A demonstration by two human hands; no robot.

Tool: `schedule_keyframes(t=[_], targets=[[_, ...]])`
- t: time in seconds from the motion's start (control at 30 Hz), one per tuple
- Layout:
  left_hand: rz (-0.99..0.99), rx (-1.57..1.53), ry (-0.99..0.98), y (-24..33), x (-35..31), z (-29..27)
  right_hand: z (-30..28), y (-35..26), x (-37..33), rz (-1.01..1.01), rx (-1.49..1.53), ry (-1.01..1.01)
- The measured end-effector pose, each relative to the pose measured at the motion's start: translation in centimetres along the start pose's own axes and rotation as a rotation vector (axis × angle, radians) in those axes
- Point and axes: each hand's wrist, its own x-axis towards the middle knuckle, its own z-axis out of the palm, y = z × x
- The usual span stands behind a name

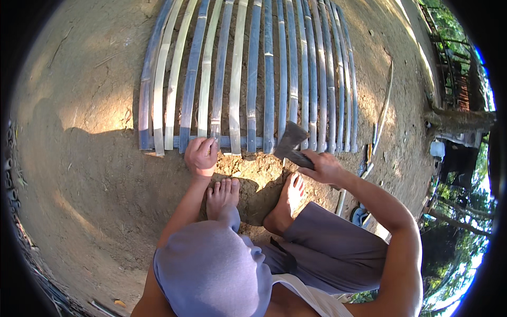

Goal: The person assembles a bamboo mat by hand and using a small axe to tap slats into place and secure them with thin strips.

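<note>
A rack of bamboo slats (236,79), some green and some bluish grey, lies on the ground in front of me. The near ends of the slats rest across a bamboo crosspiece (227,141). My left hand (202,156) is closed at one slat's near end, with the fingertips pinched over the crosspiece. What lies between those fingertips is too small to make out. My right hand (323,167) grips the handle of a dark hatchet-like tool (292,140). Its broad head is over the near slat ends, right of the left hand; I cannot tell whether it touches them.
My bare feet (224,194) are just short of the rack on bare earth (100,185). To the right lie a long thin stick (384,111), a tool with a wooden handle (369,154) and a pair of slippers (360,216). A tree trunk (459,120) stands farther right.
</note>
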Motion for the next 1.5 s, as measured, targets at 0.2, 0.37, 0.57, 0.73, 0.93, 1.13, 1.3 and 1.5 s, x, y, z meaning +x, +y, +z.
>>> schedule_keyframes(t=[0.2,0.37,0.57,0.73,0.93,1.13,1.3,1.5], targets=[[-0.025,0.014,-0.081,0.8,0.3,-0.7,7.0,9.6,-14.1,0.454,0.179,0.034],[-0.012,-0.097,-0.038,1.2,2.8,-3.7,22.1,13.6,-19.3,0.591,0.247,0.238],[-0.317,0.156,0.214,-10.7,5.6,-11.5,16.6,18.1,-14.6,0.673,0.267,0.288],[-0.743,-0.01,-0.023,-15.0,6.3,-11.3,15.7,31.5,-9.4,0.8,0.307,0.823],[-1.008,0.009,-0.127,-14.9,7.2,-13.0,15.0,35.2,-5.3,0.971,0.8,0.828],[-1.139,-0.095,-0.114,-12.7,8.9,-13.8,12.4,33.2,-4.2,1.066,1.308,0.803],[-1.113,-0.093,-0.157,-12.5,8.9,-14.5,12.0,33.2,-4.4,1.042,1.374,0.784],[-1.007,0.05,-0.192,-13.3,8.7,-14.7,13.0,35.4,-5.3,1.013,1.347,0.901]])
